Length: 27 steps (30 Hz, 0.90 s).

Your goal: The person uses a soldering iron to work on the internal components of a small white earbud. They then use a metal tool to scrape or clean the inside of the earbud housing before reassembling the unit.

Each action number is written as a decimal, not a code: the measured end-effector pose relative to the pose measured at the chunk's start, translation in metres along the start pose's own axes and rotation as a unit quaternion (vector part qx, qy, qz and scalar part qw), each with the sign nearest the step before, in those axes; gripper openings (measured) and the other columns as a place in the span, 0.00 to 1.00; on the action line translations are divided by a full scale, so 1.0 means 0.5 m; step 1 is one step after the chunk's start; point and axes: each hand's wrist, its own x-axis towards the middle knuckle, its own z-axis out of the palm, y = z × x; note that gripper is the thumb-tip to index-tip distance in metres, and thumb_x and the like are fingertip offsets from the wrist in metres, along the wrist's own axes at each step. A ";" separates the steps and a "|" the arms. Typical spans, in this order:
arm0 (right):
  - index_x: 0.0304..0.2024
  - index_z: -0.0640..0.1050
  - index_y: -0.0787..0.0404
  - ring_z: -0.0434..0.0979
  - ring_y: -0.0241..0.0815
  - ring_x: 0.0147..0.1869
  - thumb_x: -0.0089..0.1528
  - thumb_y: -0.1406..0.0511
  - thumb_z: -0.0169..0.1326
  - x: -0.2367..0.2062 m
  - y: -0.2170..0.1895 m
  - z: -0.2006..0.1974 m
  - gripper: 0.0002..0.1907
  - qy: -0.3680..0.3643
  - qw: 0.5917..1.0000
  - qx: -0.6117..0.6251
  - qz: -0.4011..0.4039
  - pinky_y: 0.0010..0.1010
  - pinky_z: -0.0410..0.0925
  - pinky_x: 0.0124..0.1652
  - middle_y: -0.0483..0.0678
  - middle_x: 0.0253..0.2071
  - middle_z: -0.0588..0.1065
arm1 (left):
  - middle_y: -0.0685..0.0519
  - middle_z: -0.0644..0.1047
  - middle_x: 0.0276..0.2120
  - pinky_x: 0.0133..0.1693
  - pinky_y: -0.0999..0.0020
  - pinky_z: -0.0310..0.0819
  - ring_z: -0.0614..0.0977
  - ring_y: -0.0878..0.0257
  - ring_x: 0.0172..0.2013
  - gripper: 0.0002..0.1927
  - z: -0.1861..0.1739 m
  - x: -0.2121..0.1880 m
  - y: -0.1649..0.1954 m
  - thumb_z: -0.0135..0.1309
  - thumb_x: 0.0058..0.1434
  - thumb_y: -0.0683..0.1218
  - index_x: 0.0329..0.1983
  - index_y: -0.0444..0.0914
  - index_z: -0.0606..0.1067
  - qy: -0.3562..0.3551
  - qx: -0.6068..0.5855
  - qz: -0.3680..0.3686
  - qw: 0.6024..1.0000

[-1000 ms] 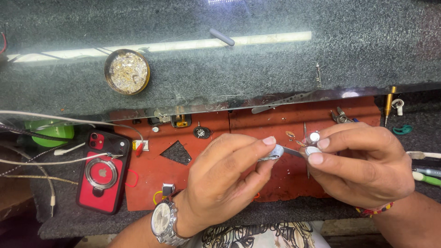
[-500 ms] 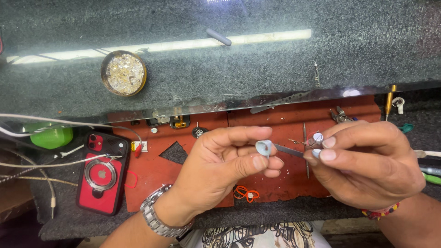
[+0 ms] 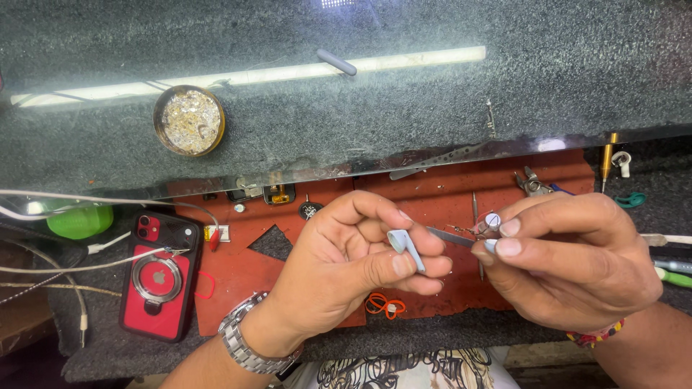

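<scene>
While the left hand (image 3: 339, 266) pinches a white earbud (image 3: 405, 247) between thumb and forefinger, the bud sits above the red mat (image 3: 447, 191), just left of the right hand (image 3: 577, 263). Its stem runs down and to the right under the thumb tip; its rounded head points up and to the left. From the right hand a thin metal blade (image 3: 448, 237) reaches leftward, its tip at or just short of the earbud — whether it touches I cannot tell. The right fingers (image 3: 508, 247) are pressed together around the blade's handle and a small round part, so both hands are closed on something. The blade lies nearly crosswise to the stem. Left of the earbud, well apart on the counter, lies a red phone (image 3: 158, 274); just below it, an orange loop (image 3: 384, 305) on the mat.
</scene>
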 end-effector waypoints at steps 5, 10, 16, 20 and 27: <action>0.44 0.75 0.63 0.80 0.39 0.39 0.53 0.77 0.67 -0.004 -0.005 -0.003 0.20 -0.003 1.000 0.000 0.008 0.26 0.78 0.38 0.52 0.43 0.71 | 0.36 0.79 0.52 0.58 0.50 0.82 0.83 0.48 0.55 0.15 0.010 -0.012 -0.009 0.55 0.69 0.30 0.57 0.30 0.71 -0.004 0.075 0.044 0.996; 0.44 0.75 0.63 0.80 0.38 0.39 0.53 0.77 0.68 -0.003 -0.003 -0.002 0.20 -0.005 1.000 0.001 0.008 0.26 0.76 0.38 0.52 0.43 0.71 | 0.38 0.79 0.53 0.60 0.55 0.81 0.83 0.51 0.57 0.16 0.011 -0.021 -0.020 0.56 0.68 0.28 0.58 0.29 0.73 -0.018 0.156 0.090 0.983; 0.44 0.75 0.63 0.81 0.39 0.40 0.53 0.77 0.67 -0.001 -0.005 0.002 0.19 -0.003 1.000 0.006 0.007 0.25 0.79 0.38 0.51 0.43 0.71 | 0.39 0.79 0.53 0.61 0.58 0.79 0.82 0.53 0.57 0.13 0.003 -0.019 -0.025 0.55 0.72 0.27 0.57 0.30 0.74 -0.039 0.126 0.136 0.982; 0.44 0.75 0.61 0.81 0.38 0.41 0.53 0.76 0.69 -0.004 -0.015 -0.004 0.20 -0.009 0.999 0.013 0.030 0.29 0.79 0.42 0.49 0.43 0.71 | 0.38 0.79 0.53 0.61 0.57 0.79 0.82 0.53 0.57 0.13 0.004 -0.017 -0.026 0.55 0.71 0.27 0.56 0.30 0.74 -0.033 0.127 0.132 0.983; 0.44 0.76 0.59 0.81 0.40 0.43 0.52 0.76 0.68 -0.006 -0.020 -0.013 0.20 -0.018 1.000 0.005 0.023 0.29 0.79 0.42 0.49 0.44 0.71 | 0.36 0.79 0.53 0.63 0.52 0.80 0.82 0.50 0.58 0.12 0.007 -0.009 -0.022 0.54 0.69 0.28 0.53 0.28 0.73 -0.007 0.118 0.099 0.988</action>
